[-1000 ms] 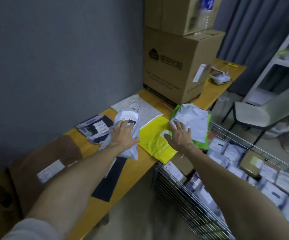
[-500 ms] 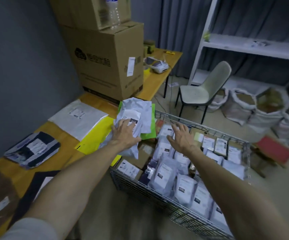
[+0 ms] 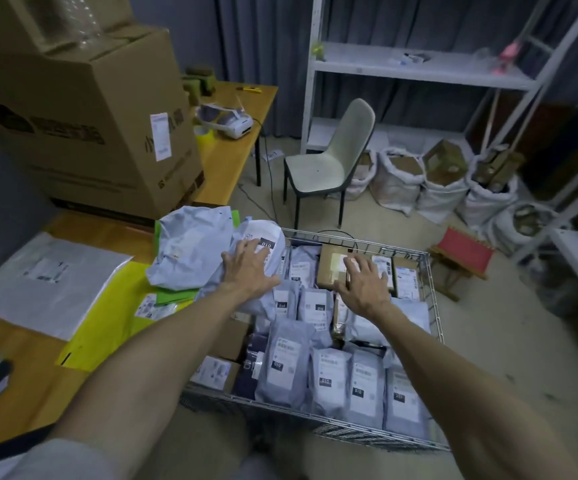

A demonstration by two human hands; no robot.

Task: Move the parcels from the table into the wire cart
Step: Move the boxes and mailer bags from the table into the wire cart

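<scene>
Over the left rim of the steel wire cart (image 3: 298, 419), at its far corner just beside the orange wooden table (image 3: 107, 233), the left hand (image 3: 249, 270) holds a grey plastic mailer bag (image 3: 270, 230). Its fingers are draped and curved across the bag's white label (image 3: 250, 237), with the thumb against the near side. The bag's long axis runs away from the person. The cart's bed of parcels lies below and to the right of it, so I judge the drop needs only a short carry rightward and a release. The left hand is plainly the nearer. The right hand (image 3: 363, 282) hovers with fingers spread wide, holding nothing, above a brown cardboard parcel (image 3: 331, 271) in the cart. The held bag's label reads "010", as do labels on several grey bags (image 3: 280, 362) in the cart. The dark logo on the big cardboard box (image 3: 90, 133) is too blurred to read.
</scene>
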